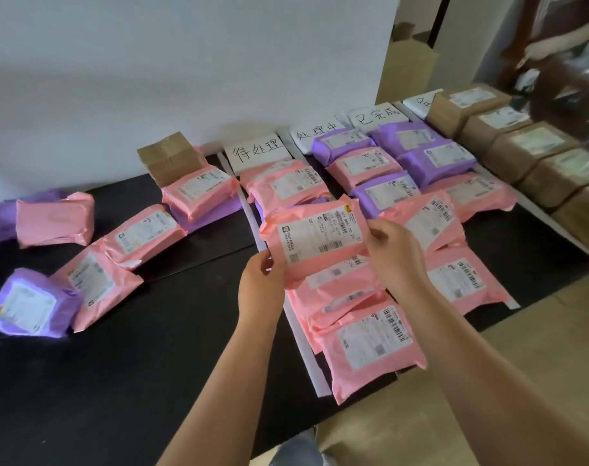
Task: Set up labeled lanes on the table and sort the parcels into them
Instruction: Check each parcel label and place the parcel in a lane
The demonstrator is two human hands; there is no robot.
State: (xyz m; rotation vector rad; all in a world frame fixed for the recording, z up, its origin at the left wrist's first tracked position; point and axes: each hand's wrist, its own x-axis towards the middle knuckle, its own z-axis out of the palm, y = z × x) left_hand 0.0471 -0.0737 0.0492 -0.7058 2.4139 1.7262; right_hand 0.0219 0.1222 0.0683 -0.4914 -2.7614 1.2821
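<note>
Both my hands hold one pink parcel [315,238] above the table, label side up. My left hand [261,282] grips its near left corner and my right hand [392,253] grips its right edge. It hovers over the lane under the first white label card [256,151], where several pink parcels [363,344] lie in a row. The second label card [315,131] and third label card [375,116] head lanes of purple parcels [434,163] and pink ones. White strips [306,351] divide the lanes on the black table [125,381].
Unsorted pink parcels [136,233] and purple parcels [29,302] lie scattered on the table's left half, with a brown box [168,156] at the back by the wall. A row of brown boxes [528,146] fills the far right lane. Another person's arm [562,37] shows at top right.
</note>
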